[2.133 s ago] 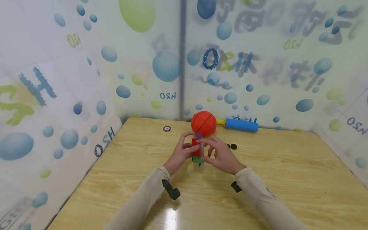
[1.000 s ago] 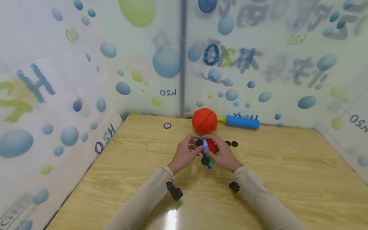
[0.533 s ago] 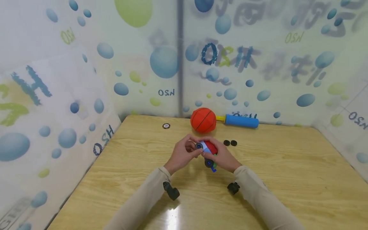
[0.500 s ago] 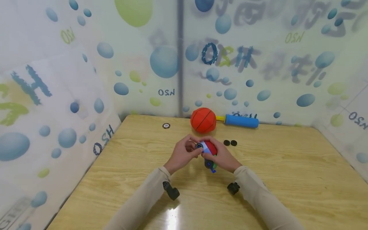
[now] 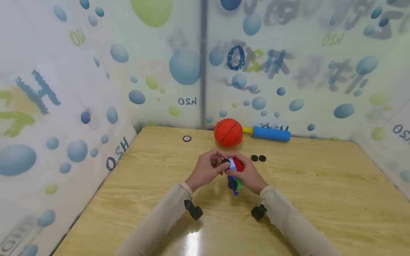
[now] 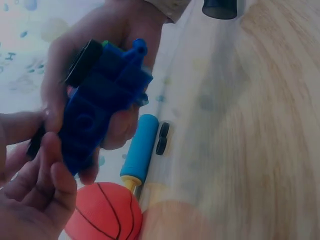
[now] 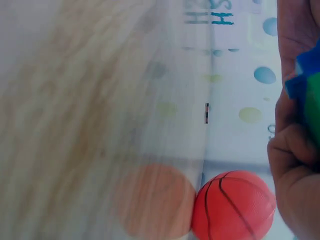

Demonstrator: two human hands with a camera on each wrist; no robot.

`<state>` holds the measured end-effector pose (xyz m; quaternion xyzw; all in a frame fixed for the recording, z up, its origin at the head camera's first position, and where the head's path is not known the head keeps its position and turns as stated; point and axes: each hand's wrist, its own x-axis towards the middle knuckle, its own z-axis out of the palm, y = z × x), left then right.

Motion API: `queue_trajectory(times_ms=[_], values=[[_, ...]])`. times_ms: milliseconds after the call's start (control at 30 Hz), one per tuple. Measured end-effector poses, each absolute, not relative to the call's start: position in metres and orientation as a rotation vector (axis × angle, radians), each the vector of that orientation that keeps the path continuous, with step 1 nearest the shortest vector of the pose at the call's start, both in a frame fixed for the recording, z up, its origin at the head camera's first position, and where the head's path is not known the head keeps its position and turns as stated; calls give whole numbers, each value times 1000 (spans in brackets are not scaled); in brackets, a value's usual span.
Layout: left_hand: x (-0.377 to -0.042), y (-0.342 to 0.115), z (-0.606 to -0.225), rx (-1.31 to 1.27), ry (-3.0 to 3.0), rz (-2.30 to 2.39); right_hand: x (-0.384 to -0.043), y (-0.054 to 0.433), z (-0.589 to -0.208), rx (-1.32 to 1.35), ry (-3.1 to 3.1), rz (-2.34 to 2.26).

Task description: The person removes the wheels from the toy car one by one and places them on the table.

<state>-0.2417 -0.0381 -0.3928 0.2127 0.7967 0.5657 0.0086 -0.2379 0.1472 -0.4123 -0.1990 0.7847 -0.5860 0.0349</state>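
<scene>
Above the table, my right hand [image 5: 251, 176] grips a small toy truck [image 5: 238, 164] with a red, white and green body and a blue chassis. One black wheel [image 5: 232, 184] sits on the truck's near end. At its far end, my left hand [image 5: 206, 170] pinches another black wheel [image 5: 226, 162] between thumb and fingers against the truck's side. The left wrist view shows the blue underside [image 6: 90, 115] and the pinched wheel [image 6: 35, 142] edge-on. Only a blue and green corner of the truck [image 7: 311, 102] appears in the right wrist view.
Beyond the hands lies a red basketball-patterned ball [image 5: 228, 132], with a blue and yellow pump [image 5: 271, 134] to its right. Two black wheels [image 5: 254, 158] lie right of the hands. A round chip [image 5: 187, 138] is at the back left. Printed curtains surround the table [image 5: 153, 160].
The truck has been turned from red side up to wheel side showing, tilted to the left. My left hand has shifted from its body to the far wheel; the right hand wraps it more closely.
</scene>
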Motion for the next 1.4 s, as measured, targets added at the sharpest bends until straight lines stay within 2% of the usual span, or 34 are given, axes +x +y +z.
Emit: queue_trajectory(times_ms=[200,433,667,867,1000,1233,1400], values=[[-243,-34,-393,695,2530,1835,-236,139,-411,-703,2490,-1811],[-246,-24,-397,748,2441,1937,-233,144,-405,-690,2579,-1786],[-243,-7,-390,1033,2673,1839,-236,146,-411,-735,2902,-1620],[-254,-19,-382,792,2400,1976,-239,161,-399,-424,2699,-1679],[-266,-24,-387,662,2327,1902,-238,184,-387,-272,2679,-1653],[-294,-8,-406,583,2484,1447,-237,210,-367,-258,2667,-1710],[-311,13,-413,504,2588,1290,-232,219,-360,-270,2601,-1776]])
